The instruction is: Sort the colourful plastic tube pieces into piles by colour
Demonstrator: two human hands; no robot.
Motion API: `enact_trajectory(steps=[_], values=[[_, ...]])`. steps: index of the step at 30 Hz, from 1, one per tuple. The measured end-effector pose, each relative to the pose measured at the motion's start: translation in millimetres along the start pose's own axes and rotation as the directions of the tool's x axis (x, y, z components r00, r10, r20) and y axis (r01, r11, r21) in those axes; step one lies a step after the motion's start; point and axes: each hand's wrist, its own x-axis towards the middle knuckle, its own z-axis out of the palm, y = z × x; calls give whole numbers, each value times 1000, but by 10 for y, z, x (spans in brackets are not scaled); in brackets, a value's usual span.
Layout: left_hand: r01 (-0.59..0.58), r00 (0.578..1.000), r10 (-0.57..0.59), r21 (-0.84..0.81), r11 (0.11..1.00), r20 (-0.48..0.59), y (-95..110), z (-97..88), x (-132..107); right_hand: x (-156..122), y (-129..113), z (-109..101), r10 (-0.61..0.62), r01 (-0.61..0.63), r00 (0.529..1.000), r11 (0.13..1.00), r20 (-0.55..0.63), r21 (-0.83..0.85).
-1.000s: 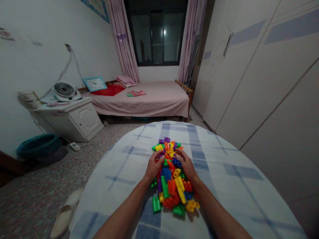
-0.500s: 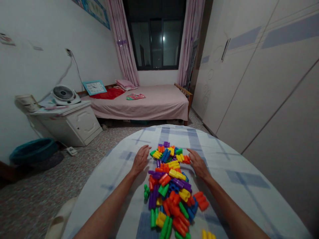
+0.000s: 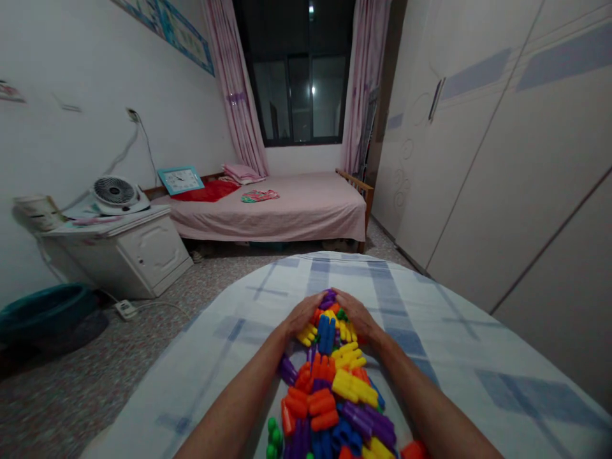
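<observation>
A heap of coloured plastic building blocks (image 3: 335, 389) lies on a round table covered with a white and blue checked cloth (image 3: 430, 331). My left hand (image 3: 301, 314) and my right hand (image 3: 354, 312) curve round the far end of the heap, fingertips nearly meeting behind a purple block (image 3: 327, 297). Both hands are cupped against the blocks with the fingers together and slightly bent, not gripping any single piece. My forearms run along both sides of the heap.
A bed with a pink cover (image 3: 287, 204) stands under the dark window. A white cabinet (image 3: 124, 252) with a small fan (image 3: 113, 192) is at the left wall. White wardrobe doors (image 3: 502, 159) line the right side. A teal basin (image 3: 43, 309) sits on the floor.
My hands were spread apart at the sides of the heap half a second ago; now they have closed together behind its far end, and the blocks sit nearer to me.
</observation>
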Motion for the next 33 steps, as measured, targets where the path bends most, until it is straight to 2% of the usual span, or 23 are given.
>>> enact_trajectory(steps=[2, 4, 7, 9, 13, 16, 21, 24, 26, 28, 30, 31, 33], values=[[54, 999, -54, -194, 979, 4, 171, 22, -31, 14, -142, -53, 92, -83, 995, 981, -49, 174], [133, 991, -133, -304, 943, 21, 357, 17, -117, -34, -323, -134, 185, -160, 982, 918, -36, 362], [140, 990, -137, -281, 949, 31, 672, 4, -324, -192, -635, -274, 224, -233, 971, 825, 82, 515], [96, 995, -92, -238, 967, 28, 894, 7, -514, -354, -848, -369, 213, -244, 970, 809, 120, 534], [4, 1000, 0, -122, 992, 29, 1280, 52, -1013, -814, -1253, -524, 97, -118, 993, 916, 75, 383], [-94, 995, 92, 46, 995, 46, 1450, 138, -1443, -1219, -1497, -562, -26, 11, 997, 980, 72, 201], [-185, 981, 195, 358, 915, 8, 1512, 356, -2186, -1875, -1721, -548, -125, 133, 990, 984, 70, -117], [-241, 970, 226, 500, 832, 91, 1495, 481, -2616, -2263, -1808, -556, -162, 179, 983, 948, 85, -262], [-276, 961, 224, 561, 780, 161, 1472, 557, -2819, -2490, -1853, -535, -184, 219, 974, 919, 136, -328], [-273, 962, 216, 601, 751, 168, 1445, 629, -2899, -2644, -1873, -471, -196, 266, 957, 888, 214, -376], [-229, 973, 199, 632, 740, 118, 1431, 696, -2844, -2693, -1864, -380, -193, 284, 950, 861, 246, -421], [-192, 980, 185, 645, 740, 80, 1434, 725, -2778, -2677, -1853, -339, -193, 281, 953, 851, 234, -442], [-100, 988, 154, 663, 742, -23, 1463, 767, -2612, -2595, -1823, -295, -161, 207, 978, 843, 134, -497]])
